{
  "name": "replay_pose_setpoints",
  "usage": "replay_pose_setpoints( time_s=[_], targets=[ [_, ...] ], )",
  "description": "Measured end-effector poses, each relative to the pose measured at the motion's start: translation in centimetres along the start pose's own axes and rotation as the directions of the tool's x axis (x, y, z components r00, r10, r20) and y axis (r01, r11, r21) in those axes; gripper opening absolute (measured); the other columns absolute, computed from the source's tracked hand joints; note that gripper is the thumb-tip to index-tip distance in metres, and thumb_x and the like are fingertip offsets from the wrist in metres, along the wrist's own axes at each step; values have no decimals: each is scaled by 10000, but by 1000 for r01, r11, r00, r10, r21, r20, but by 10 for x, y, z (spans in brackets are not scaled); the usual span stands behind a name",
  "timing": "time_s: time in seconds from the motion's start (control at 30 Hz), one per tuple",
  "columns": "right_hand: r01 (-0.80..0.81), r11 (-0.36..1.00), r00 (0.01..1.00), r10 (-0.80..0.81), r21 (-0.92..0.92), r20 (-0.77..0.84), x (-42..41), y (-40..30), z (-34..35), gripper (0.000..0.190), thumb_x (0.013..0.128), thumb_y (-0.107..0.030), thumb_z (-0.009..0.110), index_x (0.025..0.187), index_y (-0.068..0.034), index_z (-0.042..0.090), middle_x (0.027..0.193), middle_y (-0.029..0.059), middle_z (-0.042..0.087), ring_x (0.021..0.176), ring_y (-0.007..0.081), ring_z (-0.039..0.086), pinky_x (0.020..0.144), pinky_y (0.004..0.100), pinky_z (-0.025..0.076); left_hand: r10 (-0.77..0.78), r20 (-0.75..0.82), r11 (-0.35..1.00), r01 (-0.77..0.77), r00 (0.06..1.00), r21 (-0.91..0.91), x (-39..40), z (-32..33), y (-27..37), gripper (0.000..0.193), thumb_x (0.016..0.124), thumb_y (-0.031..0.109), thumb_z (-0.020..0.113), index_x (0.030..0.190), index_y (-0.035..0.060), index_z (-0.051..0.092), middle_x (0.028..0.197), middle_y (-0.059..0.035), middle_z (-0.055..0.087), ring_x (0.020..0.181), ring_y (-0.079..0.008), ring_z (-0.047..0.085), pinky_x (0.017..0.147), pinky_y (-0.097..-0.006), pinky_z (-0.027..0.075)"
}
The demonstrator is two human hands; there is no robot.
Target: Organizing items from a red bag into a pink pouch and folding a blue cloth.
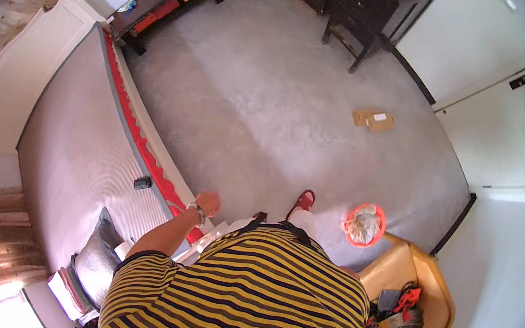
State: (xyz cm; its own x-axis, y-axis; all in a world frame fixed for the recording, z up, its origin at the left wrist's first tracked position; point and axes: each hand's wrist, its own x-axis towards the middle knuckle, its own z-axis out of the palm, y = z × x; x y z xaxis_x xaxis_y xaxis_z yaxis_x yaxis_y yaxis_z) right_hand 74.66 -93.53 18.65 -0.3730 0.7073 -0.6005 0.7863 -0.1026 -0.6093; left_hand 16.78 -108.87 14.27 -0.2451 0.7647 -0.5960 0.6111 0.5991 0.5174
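My left hand [209, 203], with a bracelet at the wrist, hangs beside the edge of the bed [160, 169]; it is slightly blurred and its fingers are hard to make out. A small black object [142, 183] lies on the bed's striped cover, left of the hand. My right hand is out of view, hidden by my striped shirt. Ahead of my feet stretches a grey floor. A red sandal [306, 200] shows on one foot, and an orange-rimmed bin with a plastic liner [364, 224] stands to its right.
Flat brown cardboard pieces [373, 120] lie on the floor. A yellow armchair [443, 303] holding a hand fan and cloths is at the lower right. A low dark bench [157, 0] and a dark wooden desk [367, 6] stand at the far side; a white door [507, 129] is at right.
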Motion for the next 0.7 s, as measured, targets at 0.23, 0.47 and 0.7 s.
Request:
replay_pose_setpoints(
  time_s=[0.23, 0.47, 0.7],
  targets=[
    [266, 887, 958, -288, -378, 0, 116, -26, -113, 274, 751, -204, 547, 947, -26, 617, 787, 192, 627, 738, 331, 613, 658, 401, 488, -105, 240, 958, 33, 965, 284, -1, -34, 94, 135, 681, 201, 576, 579, 122, 538, 551, -45, 558, 569, -179, 594, 479, -324, 471],
    [398, 809, 885, -463, -432, -52, 256, -167, -227, 246, 785, -171, 546, 944, 4, 616, 759, 211, 617, 692, 316, 623, 618, 359, 492, 32, 26, 895, -40, 999, 445, 30, -45, 122, 79, 667, 189, 608, 616, 131, 623, 678, -54, 627, 663, -220, 627, 504, -353, 484],
    [576, 767, 799, -601, -284, -5, 353, -370, -234, 227, 821, -126, 542, 991, 16, 592, 771, 152, 642, 675, 232, 623, 626, 296, 493, -211, 64, 869, 157, 975, 470, 103, -75, 121, 105, 664, 178, 585, 683, 124, 674, 738, -90, 647, 744, -272, 635, 582, -382, 504]
  ],
)
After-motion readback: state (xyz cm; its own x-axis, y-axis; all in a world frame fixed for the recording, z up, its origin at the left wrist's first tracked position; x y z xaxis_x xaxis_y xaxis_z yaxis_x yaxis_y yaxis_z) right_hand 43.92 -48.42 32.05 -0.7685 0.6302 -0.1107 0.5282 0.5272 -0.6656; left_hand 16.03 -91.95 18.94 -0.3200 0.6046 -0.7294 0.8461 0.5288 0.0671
